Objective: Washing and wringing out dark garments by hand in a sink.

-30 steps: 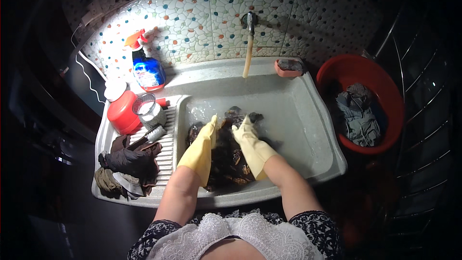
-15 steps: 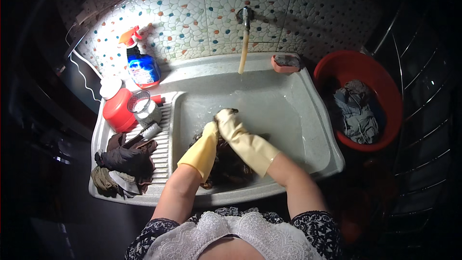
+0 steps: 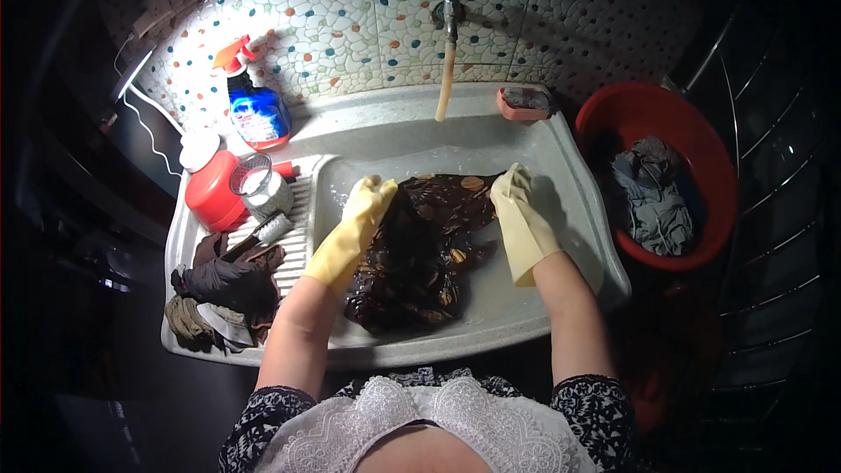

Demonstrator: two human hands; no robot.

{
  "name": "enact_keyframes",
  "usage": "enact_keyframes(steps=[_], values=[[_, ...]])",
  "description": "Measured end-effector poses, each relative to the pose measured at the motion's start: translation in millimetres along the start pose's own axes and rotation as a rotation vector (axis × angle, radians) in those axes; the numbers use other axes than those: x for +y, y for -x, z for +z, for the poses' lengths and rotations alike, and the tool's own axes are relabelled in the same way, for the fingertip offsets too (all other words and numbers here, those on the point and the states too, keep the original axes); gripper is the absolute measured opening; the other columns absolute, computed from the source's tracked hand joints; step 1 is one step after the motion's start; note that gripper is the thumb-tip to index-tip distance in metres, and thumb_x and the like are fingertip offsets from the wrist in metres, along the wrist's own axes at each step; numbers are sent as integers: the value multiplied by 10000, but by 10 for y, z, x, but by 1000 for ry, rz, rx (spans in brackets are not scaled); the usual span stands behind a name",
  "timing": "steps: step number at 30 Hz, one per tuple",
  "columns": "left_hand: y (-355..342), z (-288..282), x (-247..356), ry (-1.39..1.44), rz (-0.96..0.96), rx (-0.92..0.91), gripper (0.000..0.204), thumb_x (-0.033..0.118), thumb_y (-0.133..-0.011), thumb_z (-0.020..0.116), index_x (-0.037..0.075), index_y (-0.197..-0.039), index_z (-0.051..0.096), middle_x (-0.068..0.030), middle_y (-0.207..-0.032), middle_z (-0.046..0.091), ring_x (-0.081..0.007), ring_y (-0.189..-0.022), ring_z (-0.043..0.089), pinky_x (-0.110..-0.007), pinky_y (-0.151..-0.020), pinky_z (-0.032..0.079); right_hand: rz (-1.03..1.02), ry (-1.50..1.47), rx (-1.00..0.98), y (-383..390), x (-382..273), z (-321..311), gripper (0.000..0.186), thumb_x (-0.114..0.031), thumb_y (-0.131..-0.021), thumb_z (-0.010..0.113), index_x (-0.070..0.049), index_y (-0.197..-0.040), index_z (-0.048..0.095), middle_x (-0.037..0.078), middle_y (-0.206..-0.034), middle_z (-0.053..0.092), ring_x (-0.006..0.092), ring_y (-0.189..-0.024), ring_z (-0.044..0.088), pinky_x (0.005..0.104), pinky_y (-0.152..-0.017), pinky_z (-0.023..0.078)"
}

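Note:
A wet dark brown patterned cloth point(image 3: 420, 254) is spread in the sink point(image 3: 574, 271), partly under cloudy water. My left hand point(image 3: 370, 203), in a yellow rubber glove, is closed on the cloth's upper left edge. At its upper right corner my right hand point(image 3: 514, 193), in a paler yellow glove, grips the fabric. Between the hands the upper edge is stretched out, while the lower part lies bunched toward the sink's near side. Whether the cloth is a garment I cannot tell.
On the ribbed drainboard point(image 3: 296, 271) at left are a spray bottle point(image 3: 257, 114), red container point(image 3: 213, 193), clear cup point(image 3: 265, 193), brush point(image 3: 263, 235) and dark cloths point(image 3: 229, 285). A hose-tipped tap point(image 3: 448, 35) hangs above. A soap dish point(image 3: 524, 105) sits at the rim; a red basin point(image 3: 604, 114) holds clothes.
My hands were together over the bunched cloth. They have moved apart, the left leftward and the right rightward, and the cloth is now stretched open between them.

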State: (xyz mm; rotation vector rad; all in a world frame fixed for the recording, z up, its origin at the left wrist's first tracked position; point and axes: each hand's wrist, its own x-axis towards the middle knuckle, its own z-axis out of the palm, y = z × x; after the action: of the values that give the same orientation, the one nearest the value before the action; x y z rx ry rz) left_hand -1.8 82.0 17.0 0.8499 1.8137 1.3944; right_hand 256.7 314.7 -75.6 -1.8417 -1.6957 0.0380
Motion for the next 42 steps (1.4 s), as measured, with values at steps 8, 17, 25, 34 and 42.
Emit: enact_keyframes(steps=[8,17,25,34,42], values=[[468,-421,-333,-1259,93,-350,952,679,-873,576,166,-1604,246,-247,-1645,187,-472,-1526,101,-703,-1174,89,-720,288,-1002,1465,-962,-1275,825,-622,-947,505,-238,-1613,206,180,-1682,89,421,-1529,157,634,-1200,161],[83,-577,-621,-1457,23,-51,481,176,-963,451,53,-1428,480,-250,-1494,448,-456,-1372,431,-583,-1133,340,-406,14,-712,606,-324,-948,386,-218,-928,569,-167,-1300,658,92,-1437,573,287,-1304,549,392,-1105,424],[313,-306,-634,-422,181,-30,554,476,-1005,569,50,-1359,588,-219,-1308,640,-374,-1233,593,-392,-1064,455,-27,-20,-685,1337,-1182,-1003,726,-418,-884,707,-107,-1468,409,241,-1339,587,398,-1254,570,489,-1018,500],[303,195,-733,966,-264,-300,429,385,-1022,563,55,-1288,628,-104,-1275,649,-213,-1101,639,-317,-926,521,-312,-817,-649,2081,-1744,-1185,399,-401,-957,613,-45,-1136,640,270,-959,687,450,-983,655,487,-851,531],[284,90,-387,105,-201,-155,356,397,-994,593,62,-1022,709,-62,-889,699,-215,-816,670,-296,-759,524,-1070,202,-491,1751,-1727,-1292,269,-188,-1009,443,-189,-1238,584,130,-1166,574,292,-863,725,418,-622,608]])
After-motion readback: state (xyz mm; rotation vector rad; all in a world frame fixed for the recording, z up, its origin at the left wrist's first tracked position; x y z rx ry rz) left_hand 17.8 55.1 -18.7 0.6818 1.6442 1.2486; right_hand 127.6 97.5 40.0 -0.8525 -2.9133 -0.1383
